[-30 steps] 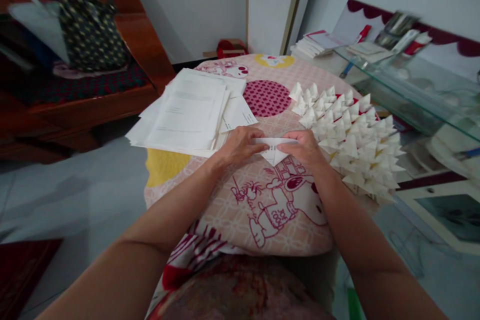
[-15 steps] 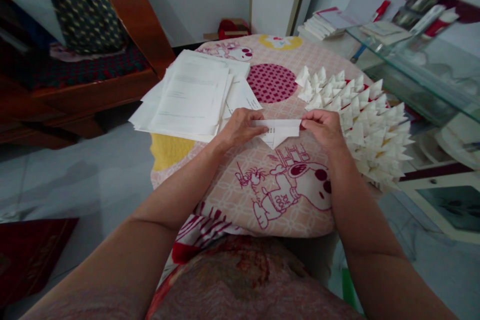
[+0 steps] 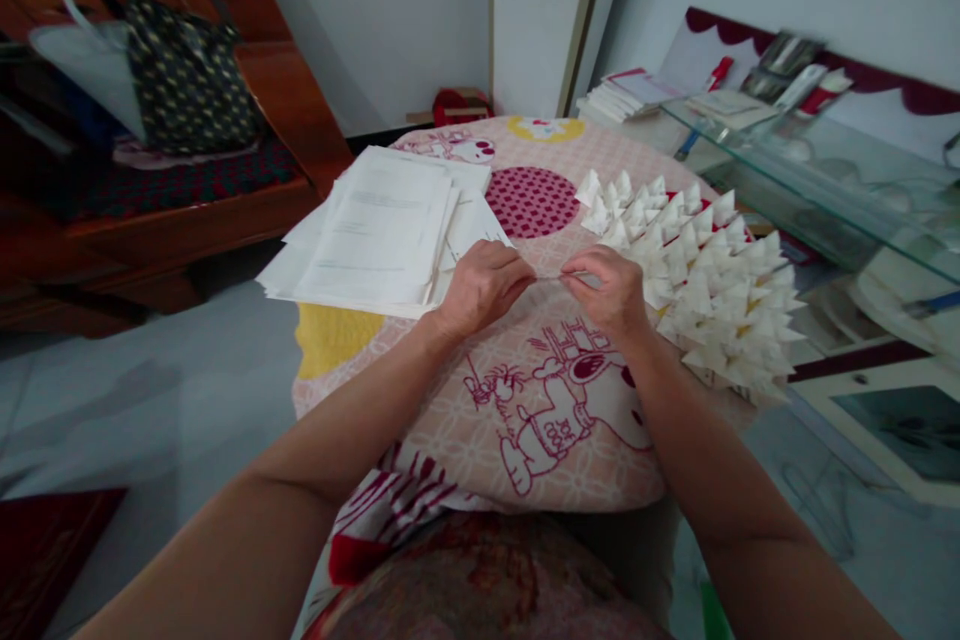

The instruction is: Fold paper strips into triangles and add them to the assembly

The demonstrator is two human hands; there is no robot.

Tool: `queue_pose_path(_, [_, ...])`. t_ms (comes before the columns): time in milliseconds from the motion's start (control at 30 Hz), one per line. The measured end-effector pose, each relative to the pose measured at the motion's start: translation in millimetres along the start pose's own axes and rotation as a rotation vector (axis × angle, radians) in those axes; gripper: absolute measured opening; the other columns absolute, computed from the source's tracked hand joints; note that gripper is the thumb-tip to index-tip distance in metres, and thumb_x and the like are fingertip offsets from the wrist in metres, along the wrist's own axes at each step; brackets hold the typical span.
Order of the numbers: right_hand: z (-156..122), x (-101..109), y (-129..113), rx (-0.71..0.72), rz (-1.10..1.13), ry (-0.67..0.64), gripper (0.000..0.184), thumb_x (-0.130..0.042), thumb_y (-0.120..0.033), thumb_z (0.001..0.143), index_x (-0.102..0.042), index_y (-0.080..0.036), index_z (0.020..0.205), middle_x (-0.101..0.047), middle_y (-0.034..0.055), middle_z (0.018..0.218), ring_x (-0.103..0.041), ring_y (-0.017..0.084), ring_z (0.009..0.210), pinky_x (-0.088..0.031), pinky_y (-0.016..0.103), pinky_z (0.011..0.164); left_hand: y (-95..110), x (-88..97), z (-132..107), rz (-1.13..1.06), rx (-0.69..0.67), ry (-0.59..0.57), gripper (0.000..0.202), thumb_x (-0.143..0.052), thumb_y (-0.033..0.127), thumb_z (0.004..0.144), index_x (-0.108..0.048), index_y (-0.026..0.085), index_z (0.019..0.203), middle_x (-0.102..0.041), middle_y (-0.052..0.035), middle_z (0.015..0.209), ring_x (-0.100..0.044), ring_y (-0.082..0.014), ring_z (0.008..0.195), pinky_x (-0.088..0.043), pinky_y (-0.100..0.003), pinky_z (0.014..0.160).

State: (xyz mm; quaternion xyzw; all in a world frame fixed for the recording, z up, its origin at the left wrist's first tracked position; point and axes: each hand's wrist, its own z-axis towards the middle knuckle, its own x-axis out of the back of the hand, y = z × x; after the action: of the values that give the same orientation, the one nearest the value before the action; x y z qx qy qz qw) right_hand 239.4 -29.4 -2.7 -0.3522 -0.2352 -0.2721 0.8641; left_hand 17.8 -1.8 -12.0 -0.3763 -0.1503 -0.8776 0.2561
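Over the middle of a cloth-covered round table (image 3: 450, 410), my left hand (image 3: 489, 288) and my right hand (image 3: 609, 288) pinch a folded piece of paper (image 3: 548, 277) from its two sides. Only a thin pale edge of the paper shows between my fingertips; the fingers hide the rest. Left of my left hand lies a stack of printed paper sheets (image 3: 379, 230). Close by my right hand stands a dense cluster of folded white paper pieces (image 3: 712, 280) with pointed tips, set in rows.
A glass shelf (image 3: 825, 170) with several small items stands beyond the cluster on the right. Behind it lies a pile of booklets (image 3: 619, 98). At the left, a wooden bench (image 3: 277, 110) holds a dark patterned bag (image 3: 191, 75).
The paper strip with its downward point, visible before, is now turned nearly edge-on. My hands have drawn closer together. The camera view has shifted, so the table sits lower.
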Motion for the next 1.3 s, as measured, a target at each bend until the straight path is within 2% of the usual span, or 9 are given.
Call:
queue_pose_path(100, [-3.2,-7.3,-3.2,0.109,-0.167,-0.059,0.017,-0.055,-0.011,0.083,-0.064,-0.020,0.073,-0.065,0.0075,0.079,-0.057,0.023,0.082,-0.045,0.037,0.077,-0.3,0.4,-2.3,0.019,-0.052,-0.047,0.027,-0.049,0.026,0.102,-0.068,0.017,0.085,-0.067,-0.0052,0.079,-0.057,-0.0188,0.077,-0.040,-0.035,0.074])
queue_pose_path(200, [-8.0,-10.3,-7.4,0.157,-0.267,-0.185,0.018,-0.052,-0.006,0.079,-0.062,-0.019,0.073,-0.061,0.0081,0.078,-0.052,0.024,0.081,-0.040,0.036,0.075,-0.3,2.6,-5.2,-0.018,-0.058,-0.132,0.023,-0.049,0.021,0.099,-0.067,0.017,0.086,-0.067,-0.0057,0.081,-0.057,-0.0189,0.077,-0.041,-0.033,0.073])
queue_pose_path(300, [-13.5,-9.9,-9.7,0.133,-0.272,-0.365,0.015,-0.055,-0.006,0.079,-0.064,-0.019,0.075,-0.061,0.0084,0.081,-0.052,0.023,0.082,-0.039,0.034,0.074,1.4,7.3,-6.1,-0.092,-0.079,-0.300,0.012,-0.055,0.012,0.089,-0.066,0.017,0.087,-0.067,-0.0061,0.084,-0.058,-0.0189,0.079,-0.042,-0.032,0.073])
queue_pose_path(400, [-18.0,-9.5,-7.0,0.067,-0.221,-0.522,0.012,-0.061,-0.009,0.080,-0.067,-0.018,0.077,-0.062,0.0076,0.083,-0.055,0.022,0.083,-0.040,0.032,0.074,4.9,13.8,-4.7,-0.158,-0.085,-0.475,0.010,-0.061,0.013,0.081,-0.066,0.017,0.088,-0.067,-0.0065,0.087,-0.060,-0.0194,0.081,-0.043,-0.031,0.073])
queue_pose_path(533, [-19.9,-8.8,0.4,0.023,-0.138,-0.611,0.012,-0.064,-0.009,0.079,-0.071,-0.018,0.077,-0.064,0.0064,0.085,-0.058,0.020,0.083,-0.042,0.031,0.076,8.9,19.7,-3.5,-0.217,-0.009,-0.591,0.012,-0.061,0.018,0.081,-0.068,0.017,0.091,-0.068,-0.0069,0.090,-0.062,-0.0192,0.081,-0.044,-0.030,0.070])
queue_pose_path(800, [-17.3,3.2,1.5,-0.108,-0.010,-0.615,0.007,-0.069,-0.010,0.076,-0.073,-0.015,0.074,-0.062,0.0034,0.078,-0.058,0.016,0.073,-0.041,0.028,0.069,5.7,18.4,-4.5,-0.379,0.118,-0.607,0.010,-0.064,0.021,0.082,-0.071,0.015,0.087,-0.069,-0.0049,0.084,-0.060,-0.0150,0.074,-0.042,-0.026,0.068])
queue_pose_path(1033, [-18.1,6.3,1.8,-0.260,0.068,-0.606,0.011,-0.067,-0.007,0.073,-0.075,-0.014,0.076,-0.064,0.0018,0.073,-0.056,0.013,0.065,-0.039,0.025,0.062,-2.2,20.3,-7.0,-0.506,0.193,-0.603,0.016,-0.062,0.019,0.083,-0.077,0.017,0.087,-0.069,-0.0032,0.082,-0.059,-0.0118,0.069,-0.041,-0.024,0.065])
queue_pose_path(1200, [-17.3,5.0,-1.2,-0.256,0.077,-0.563,0.010,-0.066,-0.011,0.078,-0.075,-0.015,0.076,-0.066,0.0024,0.073,-0.055,0.013,0.065,-0.038,0.025,0.062,-3.4,19.3,-7.6,-0.523,0.235,-0.587,0.017,-0.061,0.020,0.084,-0.078,0.018,0.085,-0.071,-0.0033,0.082,-0.060,-0.0122,0.069,-0.042,-0.025,0.065])
queue_pose_path(1300, [-15.8,2.9,-3.0,-0.279,0.043,-0.543,0.013,-0.065,-0.013,0.080,-0.074,-0.015,0.071,-0.063,0.0009,0.066,-0.053,0.013,0.061,-0.035,0.025,0.060,-5.1,15.4,-8.1,-0.510,0.307,-0.553,0.018,-0.060,0.023,0.085,-0.077,0.018,0.080,-0.073,-0.0037,0.080,-0.061,-0.0138,0.071,-0.042,-0.026,0.067])
